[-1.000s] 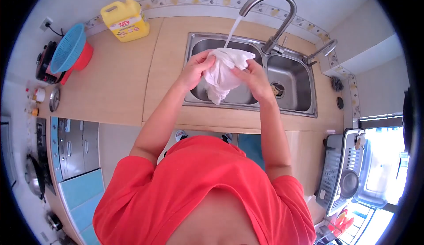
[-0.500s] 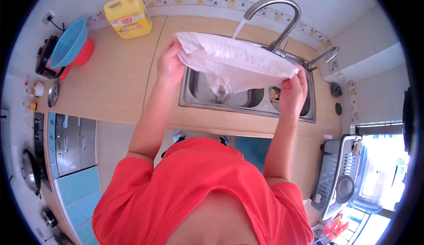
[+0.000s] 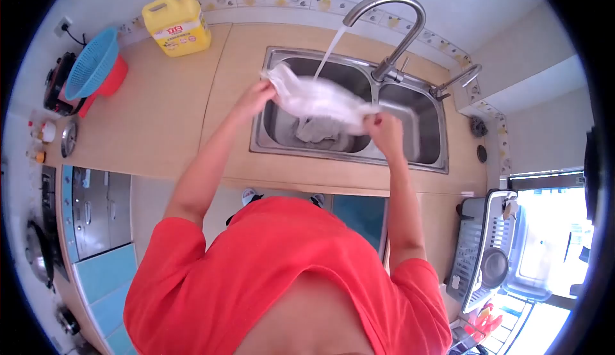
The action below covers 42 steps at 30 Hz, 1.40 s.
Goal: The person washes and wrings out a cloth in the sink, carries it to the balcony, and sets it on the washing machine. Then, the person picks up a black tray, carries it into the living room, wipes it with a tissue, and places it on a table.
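Note:
A white cloth (image 3: pixel 323 101), blurred by motion, hangs stretched between my two hands over the left basin of the steel sink (image 3: pixel 307 155). My left hand (image 3: pixel 254 99) pinches its upper left corner near the sink's left edge. At the cloth's other end, above the divider between the basins, my right hand (image 3: pixel 384 132) grips the right corner. The lower part of the cloth droops into the left basin. Water (image 3: pixel 329 53) runs from the curved faucet (image 3: pixel 410 32) behind the cloth.
A yellow jug (image 3: pixel 177 23) stands at the back left, with a blue basket (image 3: pixel 93 64) and a red container (image 3: pixel 114 76) farther left. A small second tap (image 3: pixel 462 81) is right of the faucet. A grey dish rack (image 3: pixel 477 252) sits at the right.
The cloth was bunched between my hands, then spread wide above the sink; now it is narrower and lower. My hands have moved down and somewhat closer together since the half-second-old frame.

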Available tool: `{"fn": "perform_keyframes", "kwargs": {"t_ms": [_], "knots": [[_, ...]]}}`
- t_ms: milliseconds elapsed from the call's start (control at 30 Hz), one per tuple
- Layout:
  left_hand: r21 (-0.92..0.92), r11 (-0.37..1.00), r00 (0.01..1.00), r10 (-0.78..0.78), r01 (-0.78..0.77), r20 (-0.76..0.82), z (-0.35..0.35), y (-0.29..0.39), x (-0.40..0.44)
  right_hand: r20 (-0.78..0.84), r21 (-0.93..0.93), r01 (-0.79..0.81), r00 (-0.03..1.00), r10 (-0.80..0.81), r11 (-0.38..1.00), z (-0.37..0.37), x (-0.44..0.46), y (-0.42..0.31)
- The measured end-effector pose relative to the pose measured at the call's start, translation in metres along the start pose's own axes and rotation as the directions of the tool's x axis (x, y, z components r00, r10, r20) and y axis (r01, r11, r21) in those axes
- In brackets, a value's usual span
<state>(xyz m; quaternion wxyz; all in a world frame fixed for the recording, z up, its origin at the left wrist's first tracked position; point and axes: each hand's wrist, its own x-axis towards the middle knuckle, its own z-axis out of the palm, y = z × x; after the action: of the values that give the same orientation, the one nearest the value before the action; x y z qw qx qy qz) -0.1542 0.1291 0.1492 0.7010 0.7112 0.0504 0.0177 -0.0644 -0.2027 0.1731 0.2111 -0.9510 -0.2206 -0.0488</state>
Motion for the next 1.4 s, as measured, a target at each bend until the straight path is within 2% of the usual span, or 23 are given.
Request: {"fn": "perform_keyframes", "kwargs": {"t_ms": [100,167,200,267,333,433,533,633,733,900,967,1033,1100,1133,1200,1267,1367,1400], "knots": [[-0.068,0.989,0.991,0.13,-0.13,0.0,0.028,0.015,-0.022,0.102,0.157,-0.114,0.99,0.099,0.981,-0.018,0.005,-0.016],[-0.355,0.931,0.996,0.082,-0.085,-0.022,0.034,0.019,-0.031,-0.046,0.434,0.201,0.978,-0.202,0.878,-0.03,0.02,-0.021],[-0.484,0.872,0.997,0.066,-0.071,-0.028,0.036,0.022,-0.032,-0.136,0.394,0.306,0.952,-0.275,0.866,-0.03,0.037,-0.019],[-0.46,0.887,0.997,0.064,-0.043,0.032,0.042,0.021,-0.035,-0.04,0.62,0.078,0.997,-0.068,0.781,-0.05,0.075,-0.042],[-0.398,0.917,0.997,0.042,-0.015,0.06,0.051,0.023,-0.046,-0.202,0.591,0.154,0.979,-0.039,0.792,-0.06,0.116,-0.061],[-0.35,0.936,0.984,0.024,0.039,0.176,0.063,0.03,-0.059,-0.16,0.619,0.071,0.986,0.037,0.782,-0.062,0.155,-0.094],[-0.34,0.939,0.982,0.011,0.055,0.189,0.066,0.026,-0.063,-0.167,0.558,0.029,0.983,0.078,0.829,-0.053,0.18,-0.109],[-0.306,0.951,0.987,0.002,0.047,0.158,0.062,0.024,-0.064,-0.221,0.615,0.064,0.971,0.094,0.786,-0.037,0.201,-0.105],[-0.321,0.943,0.992,-0.052,0.086,0.112,0.061,0.026,-0.064,-0.231,0.639,0.026,0.96,0.16,0.769,-0.034,0.213,-0.118],[-0.353,0.933,0.995,-0.04,0.071,0.096,0.062,0.029,-0.054,-0.277,0.683,0.053,0.942,0.191,0.729,-0.028,0.226,-0.128],[-0.365,0.93,0.997,-0.029,0.053,0.073,0.062,0.032,-0.051,-0.188,0.715,0.054,0.975,0.117,0.697,-0.033,0.214,-0.126],[-0.373,0.928,0.999,0.0,0.019,0.052,0.058,0.033,-0.044,-0.118,0.831,0.031,0.985,0.122,0.555,-0.012,0.217,-0.103],[-0.41,0.912,1.0,0.02,-0.01,0.02,0.051,0.038,-0.038,0.206,0.842,-0.158,0.978,-0.037,0.516,-0.001,0.175,-0.086],[-0.436,0.899,0.999,0.043,-0.039,-0.001,0.049,0.04,-0.034,0.376,0.824,-0.27,0.918,-0.124,0.499,0.018,0.154,-0.07],[-0.522,0.851,0.998,0.07,-0.059,0.003,0.045,0.049,-0.026,0.478,0.82,-0.265,0.806,-0.351,0.508,0.048,0.102,-0.051],[-0.491,0.869,0.994,0.096,-0.061,0.046,0.044,0.056,-0.016,0.554,0.791,-0.254,0.684,-0.475,0.557,0.056,0.064,-0.061],[-0.411,0.906,0.985,0.15,-0.103,0.083,0.05,0.073,-0.002,0.599,0.799,-0.435,0.626,-0.499,0.414,0.031,0.042,-0.086],[-0.373,0.919,0.982,0.168,-0.127,0.08,0.051,0.078,0.003,0.634,0.764,-0.474,0.676,-0.375,0.437,0.013,0.04,-0.096]]}}
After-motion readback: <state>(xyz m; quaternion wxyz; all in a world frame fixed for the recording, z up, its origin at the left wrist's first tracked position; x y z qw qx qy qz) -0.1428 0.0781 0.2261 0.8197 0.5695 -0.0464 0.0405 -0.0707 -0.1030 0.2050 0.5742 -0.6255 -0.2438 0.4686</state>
